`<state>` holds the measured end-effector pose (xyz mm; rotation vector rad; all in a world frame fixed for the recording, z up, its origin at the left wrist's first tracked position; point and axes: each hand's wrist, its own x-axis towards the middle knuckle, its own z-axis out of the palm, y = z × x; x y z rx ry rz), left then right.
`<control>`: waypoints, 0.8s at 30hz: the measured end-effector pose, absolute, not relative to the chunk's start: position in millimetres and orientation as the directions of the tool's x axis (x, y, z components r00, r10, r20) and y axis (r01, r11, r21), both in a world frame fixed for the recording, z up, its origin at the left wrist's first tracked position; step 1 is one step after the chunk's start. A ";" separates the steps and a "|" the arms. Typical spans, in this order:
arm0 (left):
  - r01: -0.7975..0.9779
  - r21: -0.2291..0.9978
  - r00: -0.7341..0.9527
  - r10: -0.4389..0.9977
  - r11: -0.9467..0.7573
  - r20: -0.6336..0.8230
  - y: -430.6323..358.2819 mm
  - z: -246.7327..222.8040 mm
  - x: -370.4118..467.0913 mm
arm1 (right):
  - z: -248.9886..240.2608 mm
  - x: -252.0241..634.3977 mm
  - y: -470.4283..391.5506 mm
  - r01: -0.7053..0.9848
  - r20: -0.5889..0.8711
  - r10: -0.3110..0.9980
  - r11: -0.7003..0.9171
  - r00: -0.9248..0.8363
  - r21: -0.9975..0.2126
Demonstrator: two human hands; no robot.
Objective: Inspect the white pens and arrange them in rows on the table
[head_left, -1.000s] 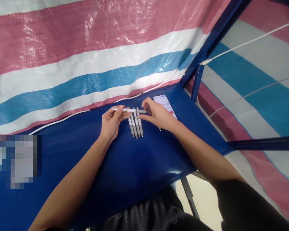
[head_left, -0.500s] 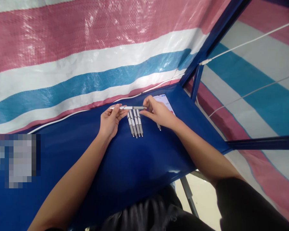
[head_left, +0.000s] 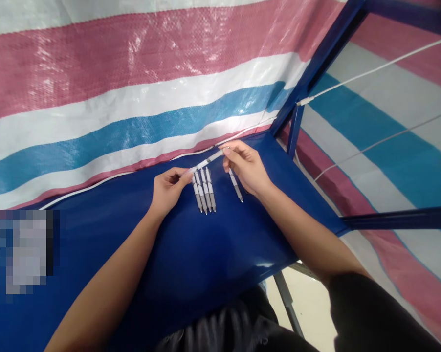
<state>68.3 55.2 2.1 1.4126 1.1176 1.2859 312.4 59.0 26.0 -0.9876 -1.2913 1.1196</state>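
Note:
A white and grey pen (head_left: 207, 161) is held between my two hands, slanting up to the right. My left hand (head_left: 169, 191) is closed and pinches its white end. At the grey end, the thumb and fingers of my right hand (head_left: 249, 167) close on the pen near its tip. Below it several similar pens (head_left: 205, 191) lie side by side in a row, grey tips toward me. One more pen (head_left: 235, 186) lies apart, partly covered by my right hand.
The blue tabletop (head_left: 213, 249) runs up to a striped plastic sheet (head_left: 140, 98) at the back. A blue metal frame (head_left: 296, 129) with a white cable (head_left: 370, 68) stands to the right. Something pixelated (head_left: 30, 252) is at the left.
The held pen has tilted, its grey end rising. My right hand has closed on that end and shifted, showing more of the separate pen and covering the phone seen before.

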 end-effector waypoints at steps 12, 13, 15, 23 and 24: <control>0.117 0.981 0.108 0.984 -0.152 0.140 55.3 3.9 66.4 | 23.8 324.9 67.6 -0.071 0.315 0.937 0.328 0.148 -0.942; 0.115 0.982 0.107 0.985 -0.150 0.138 55.3 3.9 66.3 | 25.7 326.4 68.1 -0.054 0.310 0.937 0.322 0.162 -0.945; 0.113 0.982 0.105 0.985 -0.150 0.139 55.2 4.1 66.3 | 29.1 329.1 68.6 -0.013 0.298 0.936 0.306 0.189 -0.952; 0.139 0.973 0.102 0.980 -0.183 0.169 53.7 7.0 68.5 | 27.2 328.9 67.8 -0.003 0.279 0.949 0.283 0.149 -0.959; 0.137 0.974 0.105 0.980 -0.182 0.168 53.6 6.7 68.7 | 26.3 327.2 66.7 0.007 0.267 0.957 0.268 0.115 -0.963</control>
